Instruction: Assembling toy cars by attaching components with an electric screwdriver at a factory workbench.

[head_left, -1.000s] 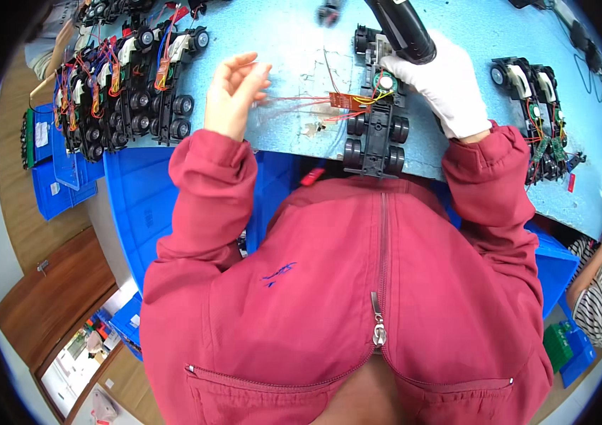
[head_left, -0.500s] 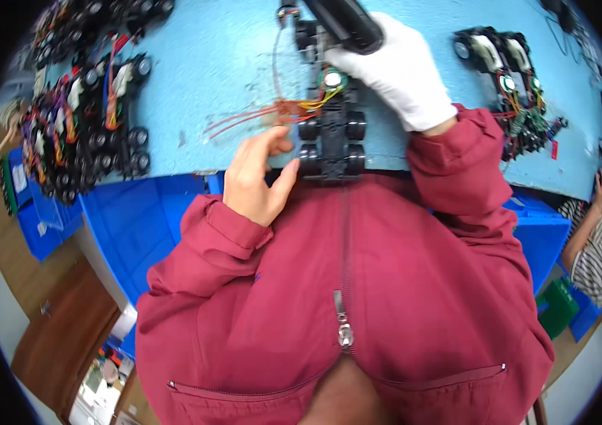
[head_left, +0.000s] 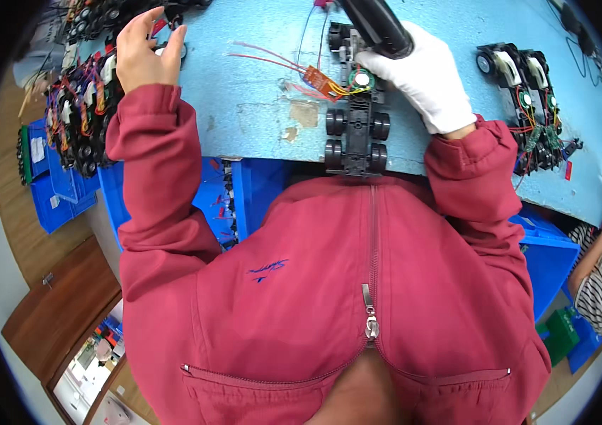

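The black toy-car chassis (head_left: pixel 357 120) lies lengthwise on the blue worktop (head_left: pixel 258 113), its rear wheels at the near edge just ahead of your red jacket; a small orange circuit board (head_left: pixel 317 78) sits just left of its front half, trailing red wires across the bench. Your white-gloved right hand (head_left: pixel 425 78) is wrapped tight around the black electric screwdriver (head_left: pixel 379 25), whose tip I cannot see, held over the front of the chassis beside a round silver part. What has changed: your bare left hand (head_left: pixel 141 53), which half a second ago was near the chassis and its wires, has swung far out to the left; its fingers are loosely curled and slightly apart over the crowded batch of wired chassis (head_left: pixel 85 106) at the bench's left end, touching or nearly touching one, though whether it grips I cannot tell. So the chassis in front of you now rests unsteadied. Two more chassis (head_left: pixel 527 85) stand well apart to the right; blue bins (head_left: pixel 53 184) sit below the bench.
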Available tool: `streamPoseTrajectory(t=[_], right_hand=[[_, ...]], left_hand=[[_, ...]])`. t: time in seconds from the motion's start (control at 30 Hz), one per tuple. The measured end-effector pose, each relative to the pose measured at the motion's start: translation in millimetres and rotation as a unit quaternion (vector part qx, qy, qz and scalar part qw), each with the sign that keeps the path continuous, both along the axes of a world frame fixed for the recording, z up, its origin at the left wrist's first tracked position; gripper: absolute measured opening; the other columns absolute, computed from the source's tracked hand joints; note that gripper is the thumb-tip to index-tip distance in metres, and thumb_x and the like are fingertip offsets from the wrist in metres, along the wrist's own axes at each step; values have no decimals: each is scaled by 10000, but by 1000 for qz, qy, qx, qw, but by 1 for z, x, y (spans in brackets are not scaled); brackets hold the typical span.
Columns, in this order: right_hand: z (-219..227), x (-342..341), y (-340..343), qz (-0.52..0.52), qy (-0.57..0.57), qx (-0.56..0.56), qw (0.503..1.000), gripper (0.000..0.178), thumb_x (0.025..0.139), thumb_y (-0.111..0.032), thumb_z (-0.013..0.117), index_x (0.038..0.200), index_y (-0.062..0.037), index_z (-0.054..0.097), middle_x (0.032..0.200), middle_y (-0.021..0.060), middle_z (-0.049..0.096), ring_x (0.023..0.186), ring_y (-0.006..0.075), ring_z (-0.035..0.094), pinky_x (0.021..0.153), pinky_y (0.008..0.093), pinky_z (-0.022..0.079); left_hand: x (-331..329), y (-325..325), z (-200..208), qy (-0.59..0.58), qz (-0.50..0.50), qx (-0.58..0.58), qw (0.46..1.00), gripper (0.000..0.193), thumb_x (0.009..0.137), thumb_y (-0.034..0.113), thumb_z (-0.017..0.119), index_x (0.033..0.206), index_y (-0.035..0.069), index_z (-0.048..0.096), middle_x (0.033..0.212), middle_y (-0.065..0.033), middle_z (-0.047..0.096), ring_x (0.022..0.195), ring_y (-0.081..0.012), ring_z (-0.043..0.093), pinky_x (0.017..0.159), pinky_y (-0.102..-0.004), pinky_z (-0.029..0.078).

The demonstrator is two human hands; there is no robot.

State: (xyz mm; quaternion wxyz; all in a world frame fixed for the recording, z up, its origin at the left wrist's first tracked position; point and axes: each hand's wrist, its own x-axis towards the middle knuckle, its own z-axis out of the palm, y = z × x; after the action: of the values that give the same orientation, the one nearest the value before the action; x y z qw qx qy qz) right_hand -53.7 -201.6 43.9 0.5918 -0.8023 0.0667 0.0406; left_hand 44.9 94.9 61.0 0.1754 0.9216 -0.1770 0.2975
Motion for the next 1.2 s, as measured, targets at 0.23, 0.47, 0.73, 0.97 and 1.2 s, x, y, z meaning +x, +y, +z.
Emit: streamPoseTrajectory(t=[0.23, 0.47, 0.73, 0.97, 1.2], right_hand=[[-5, 1, -12, 21, 6, 2, 1000, 335, 714, -255, 746, 958, -54, 634, 681, -8, 567, 558, 38, 486, 491, 196, 365], [1, -6, -16, 20, 14, -70, 997, 382, 703, -331, 749, 931, -55, 616, 653, -11, 539, 536, 54, 492, 474, 202, 371], [36, -30, -30, -43, 41, -74, 996, 433, 719, -301, 731, 1059, -63, 610, 730, 0, 604, 542, 38, 496, 506, 172, 375], [40, -41, -57, -61, -27, 14, 998, 391, 844, -370, 577, 964, 0, 604, 689, 39, 576, 525, 90, 495, 498, 219, 373], [24, -32, -64, -43, -106, 417, 902, 726, 827, -596, 439, 1037, 96, 509, 704, 143, 551, 527, 212, 490, 530, 334, 387]], left_hand=[[-76, -48, 1, 379, -161, -49, 910, 242, 778, 90, 677, 1004, 22, 628, 925, -72, 654, 804, -121, 628, 659, -243, 511], [-77, -60, -35, 533, -199, -104, 816, 281, 803, 51, 646, 1062, -41, 585, 963, -84, 628, 824, -117, 609, 756, -254, 504], [-93, -52, -29, 681, -237, -326, 612, 274, 898, 121, 533, 1121, -32, 575, 951, -127, 650, 777, -120, 616, 694, -224, 499], [-82, -65, -21, 837, -283, -356, 303, 298, 942, 152, 444, 1174, -19, 519, 1051, -173, 624, 899, -183, 628, 742, -229, 495], [-88, -99, -10, 567, -332, -407, 635, 179, 835, 98, 618, 997, 34, 664, 960, -64, 656, 704, -84, 549, 655, -223, 456]])
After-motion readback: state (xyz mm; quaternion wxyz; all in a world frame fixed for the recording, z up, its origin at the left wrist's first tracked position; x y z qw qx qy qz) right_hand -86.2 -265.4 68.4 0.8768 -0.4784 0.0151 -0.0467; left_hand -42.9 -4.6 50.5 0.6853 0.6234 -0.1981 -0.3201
